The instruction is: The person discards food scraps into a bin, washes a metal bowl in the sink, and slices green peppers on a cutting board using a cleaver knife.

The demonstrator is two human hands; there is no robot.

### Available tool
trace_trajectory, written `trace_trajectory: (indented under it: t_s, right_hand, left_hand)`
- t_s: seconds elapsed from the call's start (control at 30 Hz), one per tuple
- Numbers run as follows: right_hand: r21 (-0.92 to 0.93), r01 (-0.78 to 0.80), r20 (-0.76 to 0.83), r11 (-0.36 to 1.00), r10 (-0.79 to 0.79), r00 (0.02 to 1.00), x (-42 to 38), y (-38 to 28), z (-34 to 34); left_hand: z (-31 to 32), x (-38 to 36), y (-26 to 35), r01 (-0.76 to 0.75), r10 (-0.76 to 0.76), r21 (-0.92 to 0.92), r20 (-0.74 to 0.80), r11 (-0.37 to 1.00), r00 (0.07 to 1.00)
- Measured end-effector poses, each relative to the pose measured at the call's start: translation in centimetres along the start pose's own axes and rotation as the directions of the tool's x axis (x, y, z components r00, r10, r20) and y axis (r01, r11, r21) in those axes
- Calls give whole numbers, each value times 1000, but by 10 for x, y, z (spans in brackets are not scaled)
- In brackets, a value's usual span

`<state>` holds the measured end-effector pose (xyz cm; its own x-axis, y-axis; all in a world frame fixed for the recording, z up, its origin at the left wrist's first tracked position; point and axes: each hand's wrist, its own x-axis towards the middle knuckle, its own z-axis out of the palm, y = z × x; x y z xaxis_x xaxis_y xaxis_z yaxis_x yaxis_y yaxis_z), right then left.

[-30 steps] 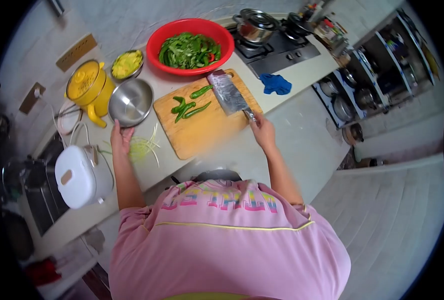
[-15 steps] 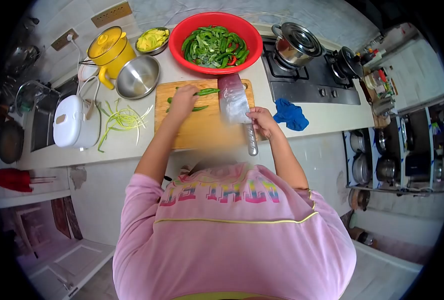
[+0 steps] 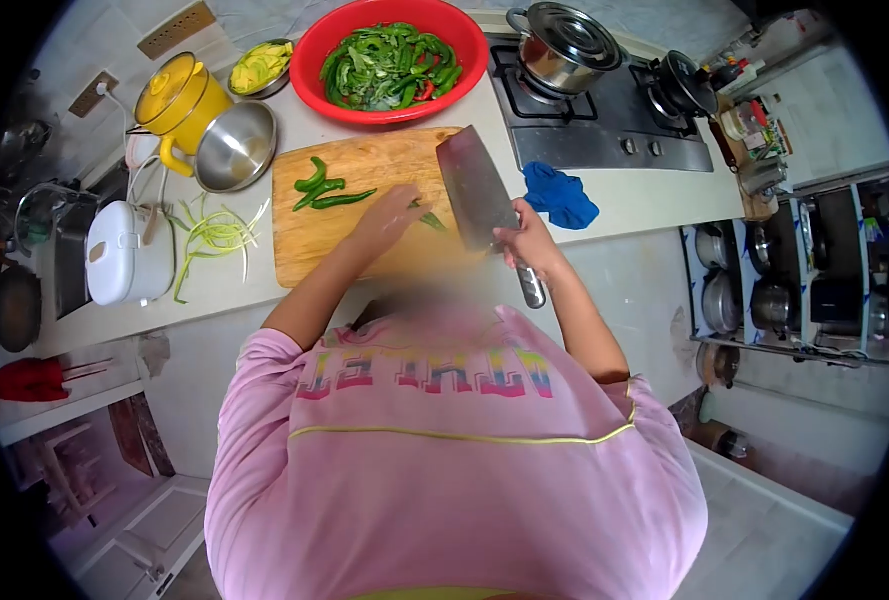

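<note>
My left hand [image 3: 389,214] is closed around a green chili pepper [image 3: 431,220] over the right part of the wooden cutting board [image 3: 309,240]; the pepper's tip points toward the blade. My right hand [image 3: 530,243] grips a cleaver [image 3: 472,185] where blade and handle meet. Its broad blade stands along the board's right edge, with the handle pointing down past the counter edge. Several other green peppers [image 3: 342,199] lie on the board's left half. A blur hides the board's near edge.
Behind the board sits a red basin [image 3: 389,117] full of green peppers. Left are a steel bowl [image 3: 236,150], a yellow pot [image 3: 176,105], a white appliance [image 3: 124,255] and pale green strips [image 3: 219,240]. A blue cloth [image 3: 560,195] lies before the stove [image 3: 614,150].
My left hand has moved right and nearer to me, with a pepper in it. The cleaver has turned to a steeper slant, and my right hand's grip has closed on it. The view has shifted.
</note>
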<state>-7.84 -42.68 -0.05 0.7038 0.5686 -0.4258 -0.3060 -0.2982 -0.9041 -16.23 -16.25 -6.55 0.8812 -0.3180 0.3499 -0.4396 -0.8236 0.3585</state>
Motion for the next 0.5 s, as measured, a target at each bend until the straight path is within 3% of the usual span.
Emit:
trace_trajectory:
  t_s: [0.03, 0.13, 0.17, 0.27, 0.37, 0.5]
  right_hand:
    - [-82, 31, -28, 996, -34, 999, -4, 0, 5]
    - [-394, 55, -43, 917, -78, 996, -14, -9, 17]
    - [-532, 150, -43, 833, -203, 978, -11, 0, 20]
    - [-721, 243, 12, 649, -338, 941, -11, -10, 37]
    - [-847, 192, 43, 496, -297, 954, -5, -15, 46]
    - [-861, 185, 55, 474, -275, 960, 4, -12, 43]
  left_hand:
    - [1, -3, -2, -74, 73, -3, -71, 997, 995]
    - [0, -11, 19, 73, -73, -11, -186, 997, 980]
    - [5, -19, 21, 68, -70, -14, -175, 998, 982]
    - [13, -32, 20, 65, -65, -1, -175, 998, 982]
    - [16, -27, 24, 93, -90, 7, -209, 996, 974]
    - [21, -19, 15, 127, -132, -36, -206, 991, 970]
